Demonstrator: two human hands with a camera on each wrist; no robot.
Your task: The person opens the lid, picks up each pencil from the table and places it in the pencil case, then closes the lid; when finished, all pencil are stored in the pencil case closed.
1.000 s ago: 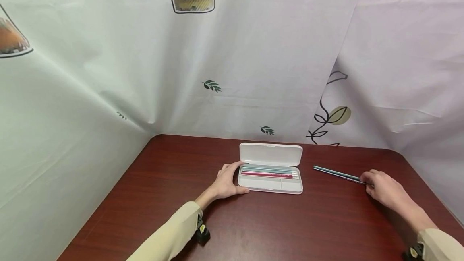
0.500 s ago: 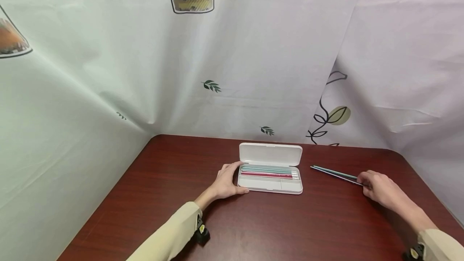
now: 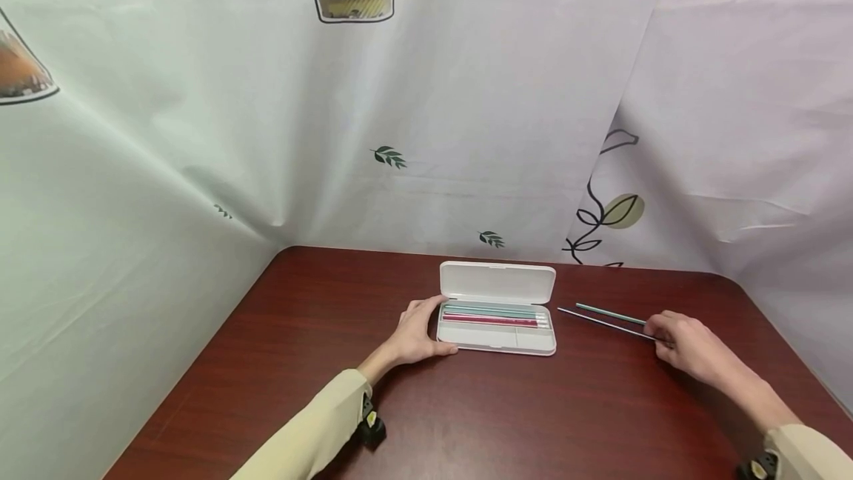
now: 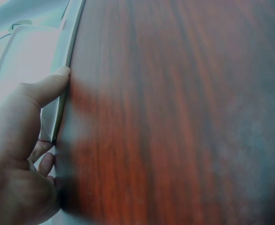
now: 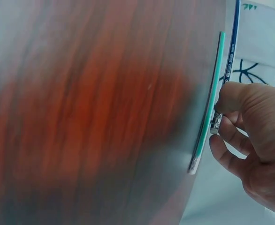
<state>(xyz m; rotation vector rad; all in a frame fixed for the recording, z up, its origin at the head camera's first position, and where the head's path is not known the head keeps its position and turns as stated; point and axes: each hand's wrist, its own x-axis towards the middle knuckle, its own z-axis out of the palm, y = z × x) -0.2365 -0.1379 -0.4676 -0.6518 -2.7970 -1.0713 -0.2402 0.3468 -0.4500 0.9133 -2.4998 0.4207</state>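
Note:
At the left end of an open white pencil case, my left hand grips the edge, its thumb at the front corner and fingers at the back. Several teal and dark pink pencils lie in the case's rear compartment. To the right, my right hand pinches a dark blue pencil near its silver-coloured end, its other end pointing toward the case. A teal pencil lies on the table beside it, apart from the blue one at the far end. In the left wrist view the thumb presses the case's side.
Everything rests on a dark red-brown wooden table. Pale printed cloth hangs behind and along both sides of it. The case lid stands raised at the back.
My right hand has moved a little left, sliding the dark blue pencil toward the case and past the teal pencil, which has stayed in place. The left hand and the case have not moved.

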